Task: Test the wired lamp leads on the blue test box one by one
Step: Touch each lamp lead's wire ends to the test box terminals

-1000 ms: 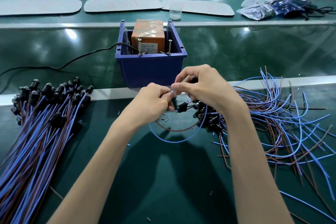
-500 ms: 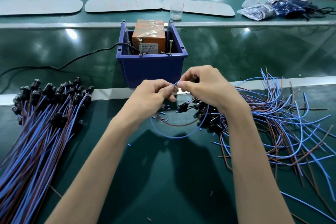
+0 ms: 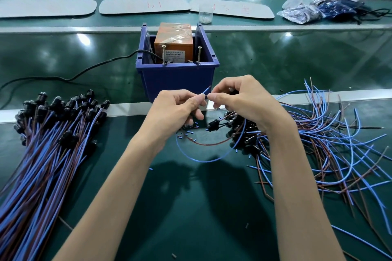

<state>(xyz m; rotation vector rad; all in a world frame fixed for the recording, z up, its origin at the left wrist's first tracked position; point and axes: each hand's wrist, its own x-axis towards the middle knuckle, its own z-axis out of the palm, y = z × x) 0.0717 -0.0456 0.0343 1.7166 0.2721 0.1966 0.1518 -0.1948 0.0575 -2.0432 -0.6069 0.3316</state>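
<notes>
Lead end (image 3: 205, 91) higher, thin, blue

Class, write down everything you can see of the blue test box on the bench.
The blue test box is an open-topped, plastic-looking bin standing upright on the green belt behind the metal rail. Inside sits an orange block wrapped in clear tape, with a white label. Two screws stand upright at its front rim. A black cable enters from the left. The left hand and right hand hold a lamp lead in front, apparently not touching it.
</notes>
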